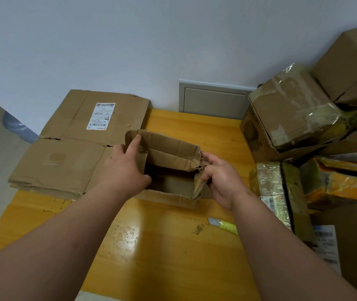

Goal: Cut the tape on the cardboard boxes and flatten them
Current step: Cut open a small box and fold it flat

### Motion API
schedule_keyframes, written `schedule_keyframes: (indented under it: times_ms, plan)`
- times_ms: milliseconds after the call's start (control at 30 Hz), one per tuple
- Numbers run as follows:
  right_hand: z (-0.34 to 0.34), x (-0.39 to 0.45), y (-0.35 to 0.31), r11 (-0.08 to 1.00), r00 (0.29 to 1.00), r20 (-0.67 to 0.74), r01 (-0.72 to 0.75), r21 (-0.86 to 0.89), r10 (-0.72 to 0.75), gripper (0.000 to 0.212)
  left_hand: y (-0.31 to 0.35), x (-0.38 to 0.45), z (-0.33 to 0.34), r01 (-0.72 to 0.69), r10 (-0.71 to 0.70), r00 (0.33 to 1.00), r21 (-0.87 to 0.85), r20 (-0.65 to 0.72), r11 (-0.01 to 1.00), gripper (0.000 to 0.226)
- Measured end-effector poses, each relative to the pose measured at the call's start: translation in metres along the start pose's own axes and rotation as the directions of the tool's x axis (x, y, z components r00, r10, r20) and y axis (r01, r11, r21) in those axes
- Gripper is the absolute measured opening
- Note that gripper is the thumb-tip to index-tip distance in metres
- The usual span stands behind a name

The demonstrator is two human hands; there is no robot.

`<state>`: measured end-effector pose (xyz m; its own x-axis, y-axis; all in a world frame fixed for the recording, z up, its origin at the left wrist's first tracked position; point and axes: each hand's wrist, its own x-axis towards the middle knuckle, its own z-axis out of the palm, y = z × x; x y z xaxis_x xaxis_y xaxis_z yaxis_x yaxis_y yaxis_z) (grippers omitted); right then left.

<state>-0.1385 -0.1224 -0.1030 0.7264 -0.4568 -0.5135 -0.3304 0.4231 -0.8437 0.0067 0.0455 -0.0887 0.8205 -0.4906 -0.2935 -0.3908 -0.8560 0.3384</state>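
— Two bare forearms come in from the near edge of the yellow table [173, 246], and both reach the small open box [171, 170] sitting about mid-table.

— What's the left hand [127, 168] doing?

— It's on the box's left side, index finger straight and laid up against the raised left flap, thumb hooked at the box's inner edge. Fingers mostly extended, more pressing than clutching.

— And the right hand [221, 179]?

— Fingers curled, pinching the torn, crumpled right corner of the box, right where the far flap meets the side flap. That far flap stands up, creased across its middle, and the inside of the box is dark.

— Where's the cutter?

— A knife [224, 225] with a yellow-green handle and grey blade lies flat on the table, toward the near right, just beside the right forearm, untouched by either hand. Small brown crumbs are scattered next to it.

— Anything already flat?

— Yes, a stack of flattened cardboard [71, 153] lies at the far left corner, overhanging the left edge, with a white shipping label [101, 116] on top. The open box sits just beside it.

— And the right side?

— A pile of boxes [299, 118] crowds the right edge, several wrapped in shiny clear tape, one in yellowish tape with a barcode label. Behind the far edge stands a pale wall [129, 40] with a grey panel [212, 101] set in it.
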Motion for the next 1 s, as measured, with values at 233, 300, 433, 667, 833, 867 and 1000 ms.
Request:
schedule_keyframes:
  times_ms: [233, 300, 433, 667, 833, 867, 1000]
  plan:
    - [-0.009, -0.007, 0.004, 0.991, 0.998, -0.069, 0.006, 0.132, 0.004, 0.069, -0.014, -0.002, -0.016, -0.047, 0.06, 0.998, -0.362, 0.025, 0.931, 0.07]
    - [-0.01, -0.009, 0.003, 0.98, 0.998, -0.069, 0.003, 0.2, 0.011, 0.066, -0.013, -0.004, -0.024, -0.041, 0.052, 0.999, -0.482, 0.01, 0.875, 0.068]
    - [-0.01, -0.017, -0.009, 0.986, 0.998, -0.023, 0.053, 0.159, -0.05, 0.068, -0.002, -0.007, -0.038, -0.045, 0.046, 0.999, -0.735, -0.019, 0.677, 0.076]
    - [0.009, -0.031, -0.023, 0.807, 0.94, 0.131, 0.338, -0.485, -0.315, 0.073, 0.026, 0.009, -0.055, 0.016, -0.158, 0.987, -0.976, -0.019, 0.218, 0.096]
    - [0.021, -0.036, 0.004, 0.735, 0.94, 0.194, 0.34, -0.587, -0.28, 0.075, 0.027, 0.017, -0.046, 0.103, -0.166, 0.983, -0.981, 0.075, 0.164, 0.09]
    - [0.025, -0.037, 0.011, 0.72, 0.941, 0.211, 0.338, -0.606, -0.265, 0.077, 0.027, 0.02, -0.047, 0.105, -0.16, 0.984, -0.983, 0.08, 0.154, 0.089]
    - [0.043, -0.037, 0.035, 0.649, 0.945, 0.254, 0.327, -0.687, -0.207, 0.083, 0.028, 0.033, -0.047, 0.078, -0.157, 0.985, -0.996, 0.071, 0.036, 0.081]
